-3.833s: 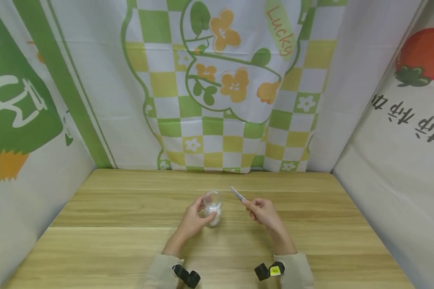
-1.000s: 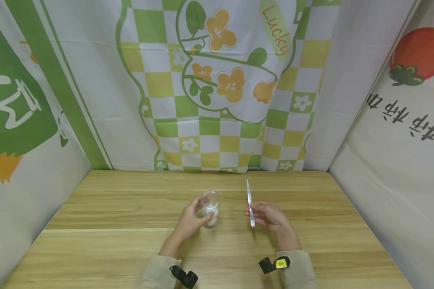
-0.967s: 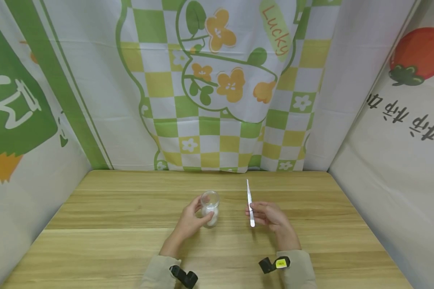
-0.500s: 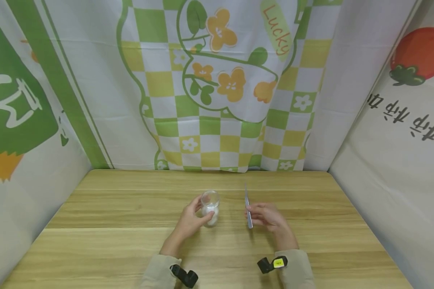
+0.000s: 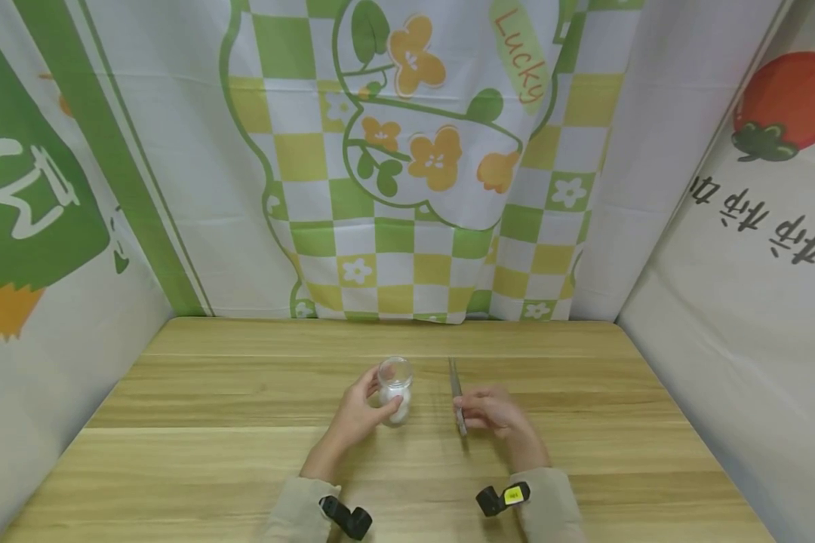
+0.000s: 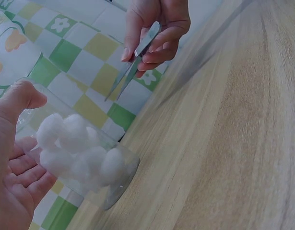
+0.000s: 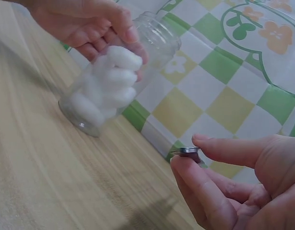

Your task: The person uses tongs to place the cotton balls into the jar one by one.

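Observation:
My left hand (image 5: 360, 416) grips a clear, lidless glass jar (image 5: 395, 372) from its left side, thumb across the front. White cotton balls (image 6: 80, 151) fill its lower part, and its base (image 6: 124, 184) is right at the tabletop in the left wrist view. To the right of the jar, my right hand (image 5: 497, 413) pinches metal tweezers (image 5: 456, 388) between thumb and fingers. Their two tips are apart with nothing between them, pointing toward the back of the table in the head view. Seen from the right wrist, the tweezers (image 7: 188, 151) appear nearly end-on.
A wood-grain table (image 5: 244, 467) lies under both hands. Behind it hangs a green, yellow and white checked cloth (image 5: 394, 249), with printed side cloths (image 5: 740, 317) at left and right. Black wrist cameras (image 5: 502, 498) sit on the beige sleeves.
My right hand has shifted slightly left toward the jar, and the tweezers have turned and tilted, their tips now lower and further left. The left hand and the jar stay in place.

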The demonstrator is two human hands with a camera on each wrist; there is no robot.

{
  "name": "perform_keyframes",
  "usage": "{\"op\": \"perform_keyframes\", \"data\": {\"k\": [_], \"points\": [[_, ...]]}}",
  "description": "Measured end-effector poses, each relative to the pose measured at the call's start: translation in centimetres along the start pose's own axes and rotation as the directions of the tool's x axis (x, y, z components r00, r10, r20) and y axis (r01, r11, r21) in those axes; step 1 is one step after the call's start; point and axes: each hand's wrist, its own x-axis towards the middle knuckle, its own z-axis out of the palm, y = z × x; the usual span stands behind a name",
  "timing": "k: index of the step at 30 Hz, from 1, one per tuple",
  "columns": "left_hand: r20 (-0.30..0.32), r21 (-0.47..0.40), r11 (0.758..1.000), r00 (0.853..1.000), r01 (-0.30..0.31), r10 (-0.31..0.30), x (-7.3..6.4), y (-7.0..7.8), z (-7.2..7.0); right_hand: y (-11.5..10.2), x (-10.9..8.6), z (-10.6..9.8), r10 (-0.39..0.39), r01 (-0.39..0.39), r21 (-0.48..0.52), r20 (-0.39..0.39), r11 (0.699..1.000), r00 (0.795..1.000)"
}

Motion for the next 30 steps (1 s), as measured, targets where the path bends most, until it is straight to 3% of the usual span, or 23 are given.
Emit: {"op": "perform_keyframes", "data": {"k": [30], "points": [[0.005,0.014,1.000,1.000,-0.001,0.001,-0.2,0.4,-0.1,1.1,0.4,1.8,0.036,-0.049,-0.081,-0.165,0.995,0.986]]}}
